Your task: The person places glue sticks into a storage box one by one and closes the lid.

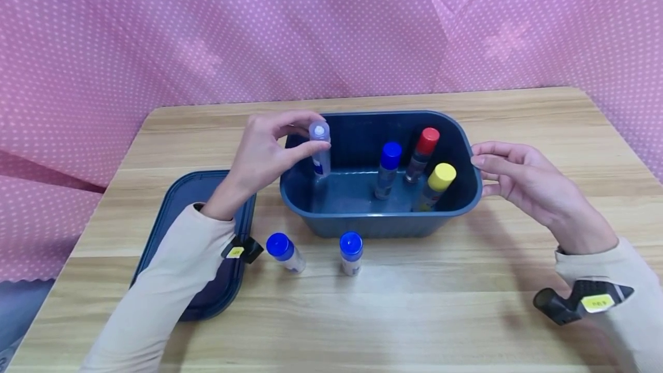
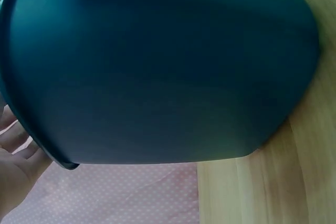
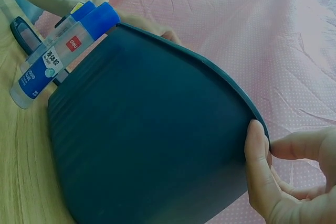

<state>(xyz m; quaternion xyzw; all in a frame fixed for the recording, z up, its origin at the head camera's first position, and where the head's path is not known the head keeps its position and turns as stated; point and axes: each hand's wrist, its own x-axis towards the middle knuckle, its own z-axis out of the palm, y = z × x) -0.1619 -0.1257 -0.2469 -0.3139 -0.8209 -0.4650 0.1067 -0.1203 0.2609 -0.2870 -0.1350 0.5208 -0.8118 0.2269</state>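
Light wood-grain table (image 1: 425, 309), smooth top, far corners rounded. Standing upright on its far half: dark blue oblong plastic bin (image 1: 373, 227), open-topped, corners rounded. Left of bin, apart: dark blue flat rimmed plastic lid (image 1: 224, 289), lying flat. Near bin's front wall, upright, apart from each other: two clear blue-capped cylindrical glue bottles (image 1: 351, 257), labels blue and white.
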